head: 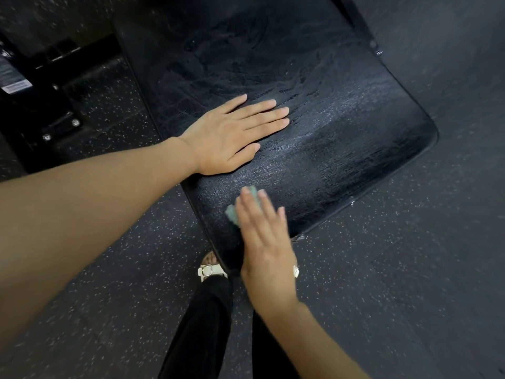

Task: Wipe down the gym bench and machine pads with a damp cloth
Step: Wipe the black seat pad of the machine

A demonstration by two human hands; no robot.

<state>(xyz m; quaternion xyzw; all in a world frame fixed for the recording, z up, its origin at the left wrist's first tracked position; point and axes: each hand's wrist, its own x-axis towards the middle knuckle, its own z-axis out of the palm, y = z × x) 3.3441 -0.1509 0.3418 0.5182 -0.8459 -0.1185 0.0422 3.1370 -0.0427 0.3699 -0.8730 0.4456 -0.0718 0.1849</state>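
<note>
While the left grip lies flat on the black bench pad, the right grip presses a teal cloth down.
Left grip's wide, fingers straight, mid-pad. Cloth sits on the pad's near end, mostly under the right grip's flat fingers, kinda blurry. Speckled rubber floor all round.

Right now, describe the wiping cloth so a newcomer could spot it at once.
Start at the big black textured vinyl bench pad. At its near edge, the right hand presses on a small pale green cloth. Nothing else here is green.
</note>
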